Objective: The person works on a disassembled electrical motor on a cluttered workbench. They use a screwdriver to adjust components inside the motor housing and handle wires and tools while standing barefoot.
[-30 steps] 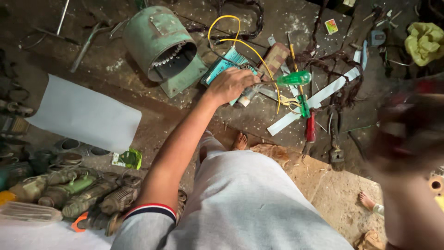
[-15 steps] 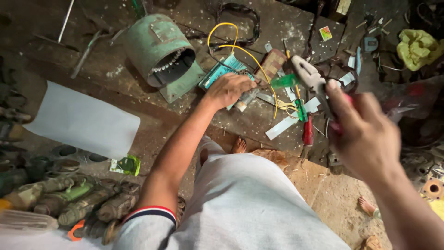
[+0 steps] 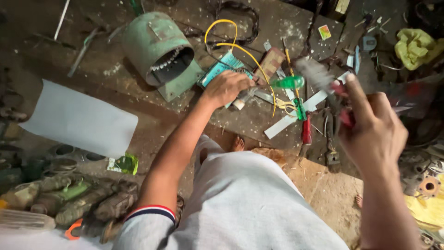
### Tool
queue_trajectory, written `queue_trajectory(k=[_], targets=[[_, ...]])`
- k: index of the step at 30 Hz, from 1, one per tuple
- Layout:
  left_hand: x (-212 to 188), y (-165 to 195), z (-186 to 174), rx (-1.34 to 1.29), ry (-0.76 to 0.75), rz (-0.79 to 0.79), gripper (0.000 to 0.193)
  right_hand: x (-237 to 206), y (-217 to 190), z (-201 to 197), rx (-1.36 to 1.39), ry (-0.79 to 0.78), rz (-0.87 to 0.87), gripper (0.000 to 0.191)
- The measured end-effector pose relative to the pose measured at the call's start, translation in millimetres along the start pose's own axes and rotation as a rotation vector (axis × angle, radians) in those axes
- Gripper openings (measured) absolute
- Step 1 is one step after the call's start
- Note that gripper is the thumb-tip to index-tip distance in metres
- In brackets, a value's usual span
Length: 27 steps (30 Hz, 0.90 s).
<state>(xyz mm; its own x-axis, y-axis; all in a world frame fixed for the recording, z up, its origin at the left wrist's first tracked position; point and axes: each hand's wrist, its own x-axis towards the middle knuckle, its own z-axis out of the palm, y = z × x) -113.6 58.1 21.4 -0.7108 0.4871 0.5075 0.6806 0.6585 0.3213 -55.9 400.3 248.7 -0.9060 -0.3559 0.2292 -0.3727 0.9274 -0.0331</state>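
the right hand (image 3: 370,134) has swung its red-handled pliers (image 3: 330,88) toward frame centre, fingers clenched on the handles, jaws pointing upper left at the left hand (image 3: 226,88), closed on a small part on the table (image 3: 259,125).

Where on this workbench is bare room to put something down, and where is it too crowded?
Bare wood lies between the white sheet and the green motor housing, and above the sheet. It is crowded around the left hand: yellow wire, green-handled screwdriver, white strip. The right hand holds pliers.

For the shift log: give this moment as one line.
left hand: resting on small parts by teal board | right hand: raised, gripping red-handled pliers, blurred | nearby: green motor housing, yellow wire
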Motion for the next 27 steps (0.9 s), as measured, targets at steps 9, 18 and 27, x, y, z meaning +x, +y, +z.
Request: queue_trajectory(k=[9,18,27], targets=[[2,-1,2,-0.05,0.045,0.001,0.034,-72,89,156,-0.109,-0.029,0.391,0.056],[1,6,13,-0.029,-0.006,-0.002,0.035,-18,40,122,0.845,0.257,0.163,0.06],[1,9,1,-0.097,0.002,-0.059,0.024,60,-90,88,1.909,0.177,-0.12,0.043]])
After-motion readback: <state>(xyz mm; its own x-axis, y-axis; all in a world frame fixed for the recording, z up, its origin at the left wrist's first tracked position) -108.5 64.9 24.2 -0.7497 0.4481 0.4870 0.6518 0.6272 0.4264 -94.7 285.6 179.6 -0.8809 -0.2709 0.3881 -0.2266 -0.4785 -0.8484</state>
